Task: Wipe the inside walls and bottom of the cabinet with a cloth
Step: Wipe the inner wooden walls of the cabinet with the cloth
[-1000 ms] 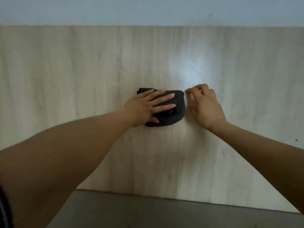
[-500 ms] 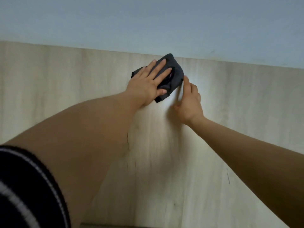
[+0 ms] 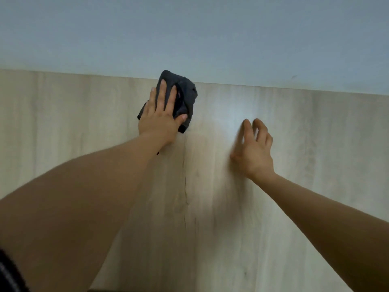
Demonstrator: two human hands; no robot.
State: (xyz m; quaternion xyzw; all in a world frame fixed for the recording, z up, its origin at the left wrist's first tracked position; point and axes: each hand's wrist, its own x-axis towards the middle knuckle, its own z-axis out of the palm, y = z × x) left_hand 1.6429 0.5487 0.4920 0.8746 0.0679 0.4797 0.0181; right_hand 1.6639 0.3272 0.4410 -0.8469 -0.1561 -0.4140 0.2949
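A dark grey folded cloth (image 3: 185,95) lies flat against the pale wood-grain cabinet panel (image 3: 305,144), its top edge touching the seam with the grey-blue surface above. My left hand (image 3: 161,119) presses on the cloth with fingers spread and the thumb over its lower edge. To the right my right hand (image 3: 253,148) hovers by the panel, apart from the cloth, fingers loosely curled and holding nothing; it is motion-blurred.
A flat grey-blue surface (image 3: 189,34) fills the top of the view and meets the wood panel along a straight seam. A thin dark crack line (image 3: 185,186) runs down the panel below the cloth. A bright light patch (image 3: 233,114) sits between the hands.
My left hand has kept the cloth at the top seam and turned more upright. My right hand has let go of the cloth's edge and moved down and to the right.
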